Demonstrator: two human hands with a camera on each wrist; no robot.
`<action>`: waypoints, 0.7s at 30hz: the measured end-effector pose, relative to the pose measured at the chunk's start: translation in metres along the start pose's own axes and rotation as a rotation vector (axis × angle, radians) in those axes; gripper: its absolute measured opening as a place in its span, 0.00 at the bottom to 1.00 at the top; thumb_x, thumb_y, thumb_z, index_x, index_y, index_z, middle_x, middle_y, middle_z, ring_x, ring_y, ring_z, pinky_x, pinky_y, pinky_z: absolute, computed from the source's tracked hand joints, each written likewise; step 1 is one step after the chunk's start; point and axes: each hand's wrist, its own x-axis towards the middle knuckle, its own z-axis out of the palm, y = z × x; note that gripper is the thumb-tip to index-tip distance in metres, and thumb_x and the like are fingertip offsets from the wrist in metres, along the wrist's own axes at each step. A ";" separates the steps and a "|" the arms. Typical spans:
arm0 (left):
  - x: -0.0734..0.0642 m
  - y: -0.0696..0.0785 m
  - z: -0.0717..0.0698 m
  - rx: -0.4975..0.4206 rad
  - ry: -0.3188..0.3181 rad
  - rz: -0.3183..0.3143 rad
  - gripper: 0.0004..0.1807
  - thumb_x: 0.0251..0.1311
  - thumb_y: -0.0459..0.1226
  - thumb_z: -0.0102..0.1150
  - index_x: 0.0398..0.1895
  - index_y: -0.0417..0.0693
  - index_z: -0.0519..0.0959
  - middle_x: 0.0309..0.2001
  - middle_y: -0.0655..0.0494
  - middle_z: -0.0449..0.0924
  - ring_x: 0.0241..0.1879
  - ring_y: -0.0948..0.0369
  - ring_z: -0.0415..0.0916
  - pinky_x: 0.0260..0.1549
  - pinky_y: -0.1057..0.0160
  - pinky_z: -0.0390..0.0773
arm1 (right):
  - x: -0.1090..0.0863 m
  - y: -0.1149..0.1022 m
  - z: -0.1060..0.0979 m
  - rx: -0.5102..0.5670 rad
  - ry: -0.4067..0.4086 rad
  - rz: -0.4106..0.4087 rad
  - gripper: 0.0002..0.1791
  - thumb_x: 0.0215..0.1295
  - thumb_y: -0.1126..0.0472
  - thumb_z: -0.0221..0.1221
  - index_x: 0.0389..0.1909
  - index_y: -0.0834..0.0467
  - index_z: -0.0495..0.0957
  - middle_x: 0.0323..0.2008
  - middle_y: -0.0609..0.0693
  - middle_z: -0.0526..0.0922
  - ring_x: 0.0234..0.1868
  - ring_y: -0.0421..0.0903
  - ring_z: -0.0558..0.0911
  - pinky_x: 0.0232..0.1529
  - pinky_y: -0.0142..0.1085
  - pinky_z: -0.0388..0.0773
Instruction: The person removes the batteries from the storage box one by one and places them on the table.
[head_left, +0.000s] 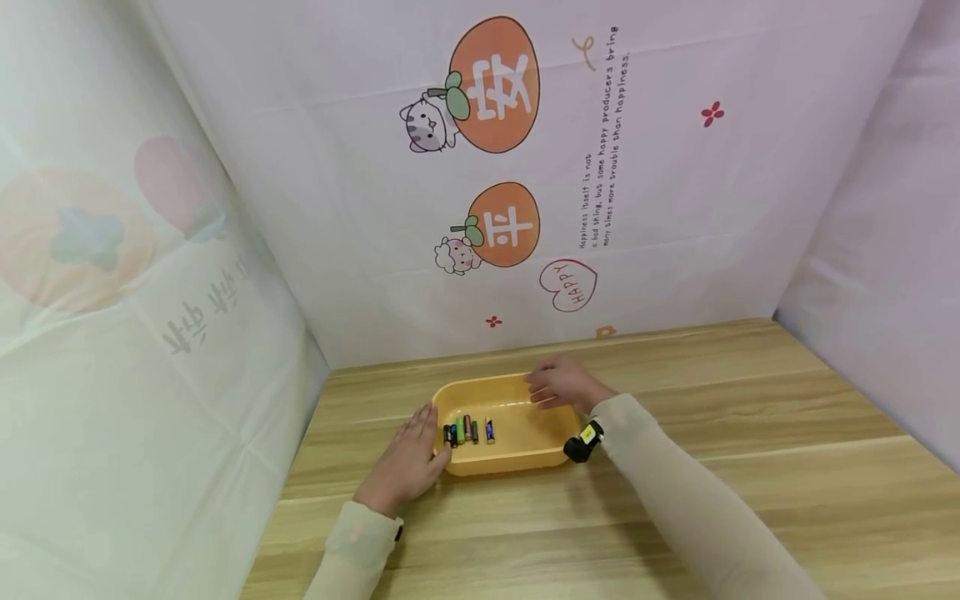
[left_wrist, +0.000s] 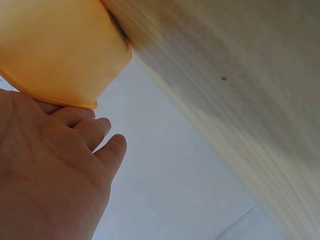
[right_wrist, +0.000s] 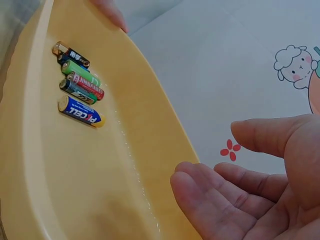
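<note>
Left grip [head_left: 401,462]: fingers extended, laid along the left end of the yellow tray [head_left: 528,427], thumb at its near-left corner. In the left wrist view my fingers rest against the tray's rim with the palm flat; I am touching the tray, not clasping it.

Right grip [head_left: 562,383]: nothing held. Fingers loosely relaxed, thumb well apart from them, above the tray's far-right corner. Fingertips overlap the far rim in the right wrist view; cannot tell whether they make contact.

Tray position: on the wood-grain worktop [head_left: 495,533], between my two grips, long side running left to right, near the back edge.

Contents: six batteries, all lying on the tray floor toward its left end. Five form a close row, side by side. Order from the left end: black battery with a copper end [right_wrist: 73,55], dark blue battery [right_wrist: 62,59] (mostly hidden by its neighbours), green battery [right_wrist: 82,72], red battery [right_wrist: 90,86], dark battery with a green band [right_wrist: 79,92]. The sixth, a blue battery marked PKCELL with a yellow end [right_wrist: 82,112], lies slightly apart, on the right of the row. The tray's right half is bare floor.

Surroundings: white printed cloth [head_left: 675,208] behind the worktop, with orange fruit and small animal drawings. A black device [head_left: 579,448] with a yellow label is at my right wrist. Pale sleeves on both arms.
</note>
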 end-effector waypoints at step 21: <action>0.000 -0.001 0.001 -0.001 0.010 0.003 0.39 0.74 0.51 0.38 0.76 0.35 0.45 0.76 0.42 0.42 0.74 0.49 0.42 0.69 0.50 0.48 | 0.013 0.006 0.036 -0.101 0.027 0.067 0.18 0.66 0.60 0.61 0.49 0.70 0.76 0.43 0.66 0.81 0.38 0.55 0.84 0.38 0.45 0.83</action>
